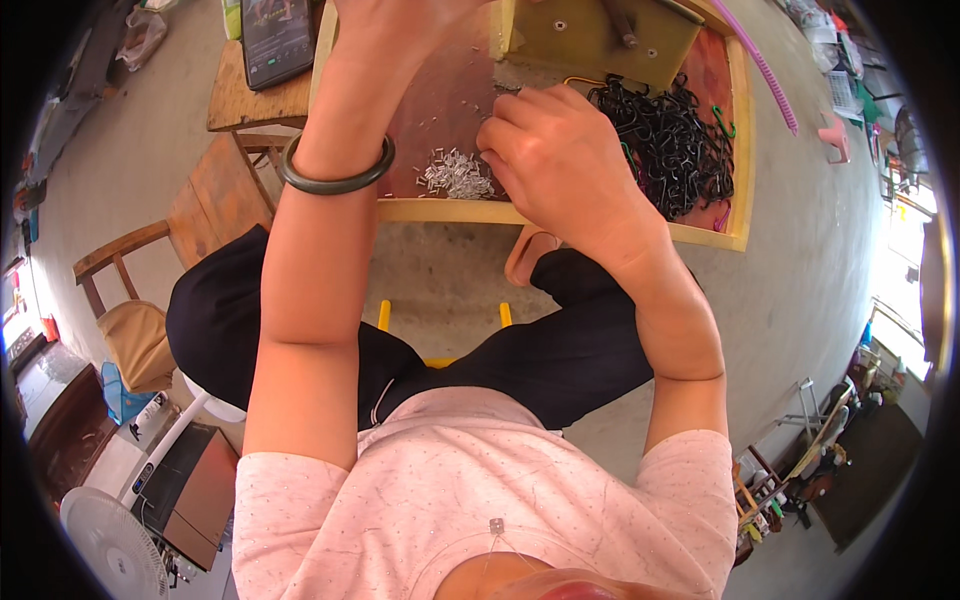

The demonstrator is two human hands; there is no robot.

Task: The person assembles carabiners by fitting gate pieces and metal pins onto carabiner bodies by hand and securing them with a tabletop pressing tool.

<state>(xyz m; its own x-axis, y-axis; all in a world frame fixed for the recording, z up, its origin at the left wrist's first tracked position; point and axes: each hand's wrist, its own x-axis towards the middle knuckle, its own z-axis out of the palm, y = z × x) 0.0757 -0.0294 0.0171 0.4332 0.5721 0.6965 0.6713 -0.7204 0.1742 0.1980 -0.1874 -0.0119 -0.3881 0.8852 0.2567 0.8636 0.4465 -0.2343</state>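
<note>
My right hand (557, 150) hovers over the wooden-edged work table (430, 210), its fingers curled together. Whatever is between those fingertips is hidden. Just left of it lies a pile of small silver metal tubes (457, 176), with a few scattered around. To its right is a tangled heap of black hooks (672, 145). My left hand (405, 18) reaches to the far side of the table and is cut off by the top edge, so its fingers cannot be made out. A dark bangle circles the left wrist.
A yellowish metal plate or machine base (605, 45) stands at the table's back. A phone (275, 40) leans on a wooden stool (235, 95) at left. A pink coiled cord (765, 70) hangs at right. A wooden chair (200, 200) and white fan (112, 540) are leftward.
</note>
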